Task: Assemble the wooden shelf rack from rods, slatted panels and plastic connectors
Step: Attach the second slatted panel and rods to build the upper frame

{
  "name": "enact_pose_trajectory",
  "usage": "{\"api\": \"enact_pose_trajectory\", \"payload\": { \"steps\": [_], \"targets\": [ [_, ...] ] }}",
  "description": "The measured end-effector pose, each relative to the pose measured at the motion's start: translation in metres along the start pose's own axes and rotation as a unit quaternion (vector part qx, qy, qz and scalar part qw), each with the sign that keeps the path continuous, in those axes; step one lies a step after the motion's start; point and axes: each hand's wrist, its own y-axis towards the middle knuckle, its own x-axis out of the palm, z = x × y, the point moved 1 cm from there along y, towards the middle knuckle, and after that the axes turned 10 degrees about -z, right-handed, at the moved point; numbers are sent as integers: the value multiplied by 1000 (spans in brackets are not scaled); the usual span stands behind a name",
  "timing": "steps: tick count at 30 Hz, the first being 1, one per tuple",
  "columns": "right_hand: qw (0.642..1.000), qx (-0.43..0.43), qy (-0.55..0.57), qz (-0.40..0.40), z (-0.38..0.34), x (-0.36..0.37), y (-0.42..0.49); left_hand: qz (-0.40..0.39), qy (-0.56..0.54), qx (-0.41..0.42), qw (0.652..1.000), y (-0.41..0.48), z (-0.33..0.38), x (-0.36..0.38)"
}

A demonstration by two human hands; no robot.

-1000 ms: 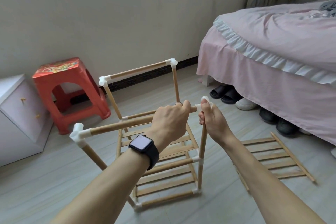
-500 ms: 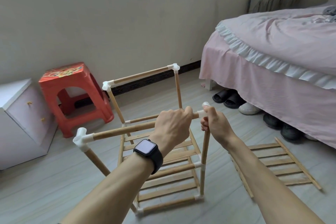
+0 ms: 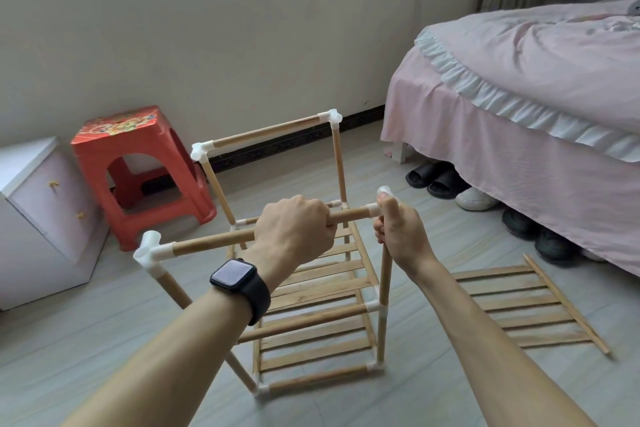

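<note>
wooden round rod [image 3: 207, 246] | left hand [image 3: 294, 229] fingers curl round it | right hand [image 3: 398, 232] fingers grip white connector [image 3: 383, 191]

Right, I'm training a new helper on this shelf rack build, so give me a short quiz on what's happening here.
1. True or false: the left hand grips the front top rod.
2. Where is the loose slatted panel? A) flat on the floor, right of the rack B) leaning against the rack C) held in the left hand
3. Fill in: the right hand grips the near right upright, thumb on a white plastic ____.
Key: 1 true; 2 A; 3 connector.
</note>
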Motion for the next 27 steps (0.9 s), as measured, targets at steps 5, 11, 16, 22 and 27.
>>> {"api": "enact_pose_trajectory", "payload": {
  "steps": [5,11,16,22,27],
  "targets": [
    [1000,10,9,15,2,-5,3,10,-2,-8,1000,4,4,2],
    [1000,8,-10,17,3,-1,2,45,9,-22,999,6,10,10],
    [998,-10,-49,31,2,4,3,54,1,-23,998,4,10,10],
    [996,-15,-13,83,8,-1,3,-34,-51,98,993,-7,14,-10],
    [997,-14,9,77,8,2,2,-26,-155,76,985,-44,-55,-33]
  ]
}}
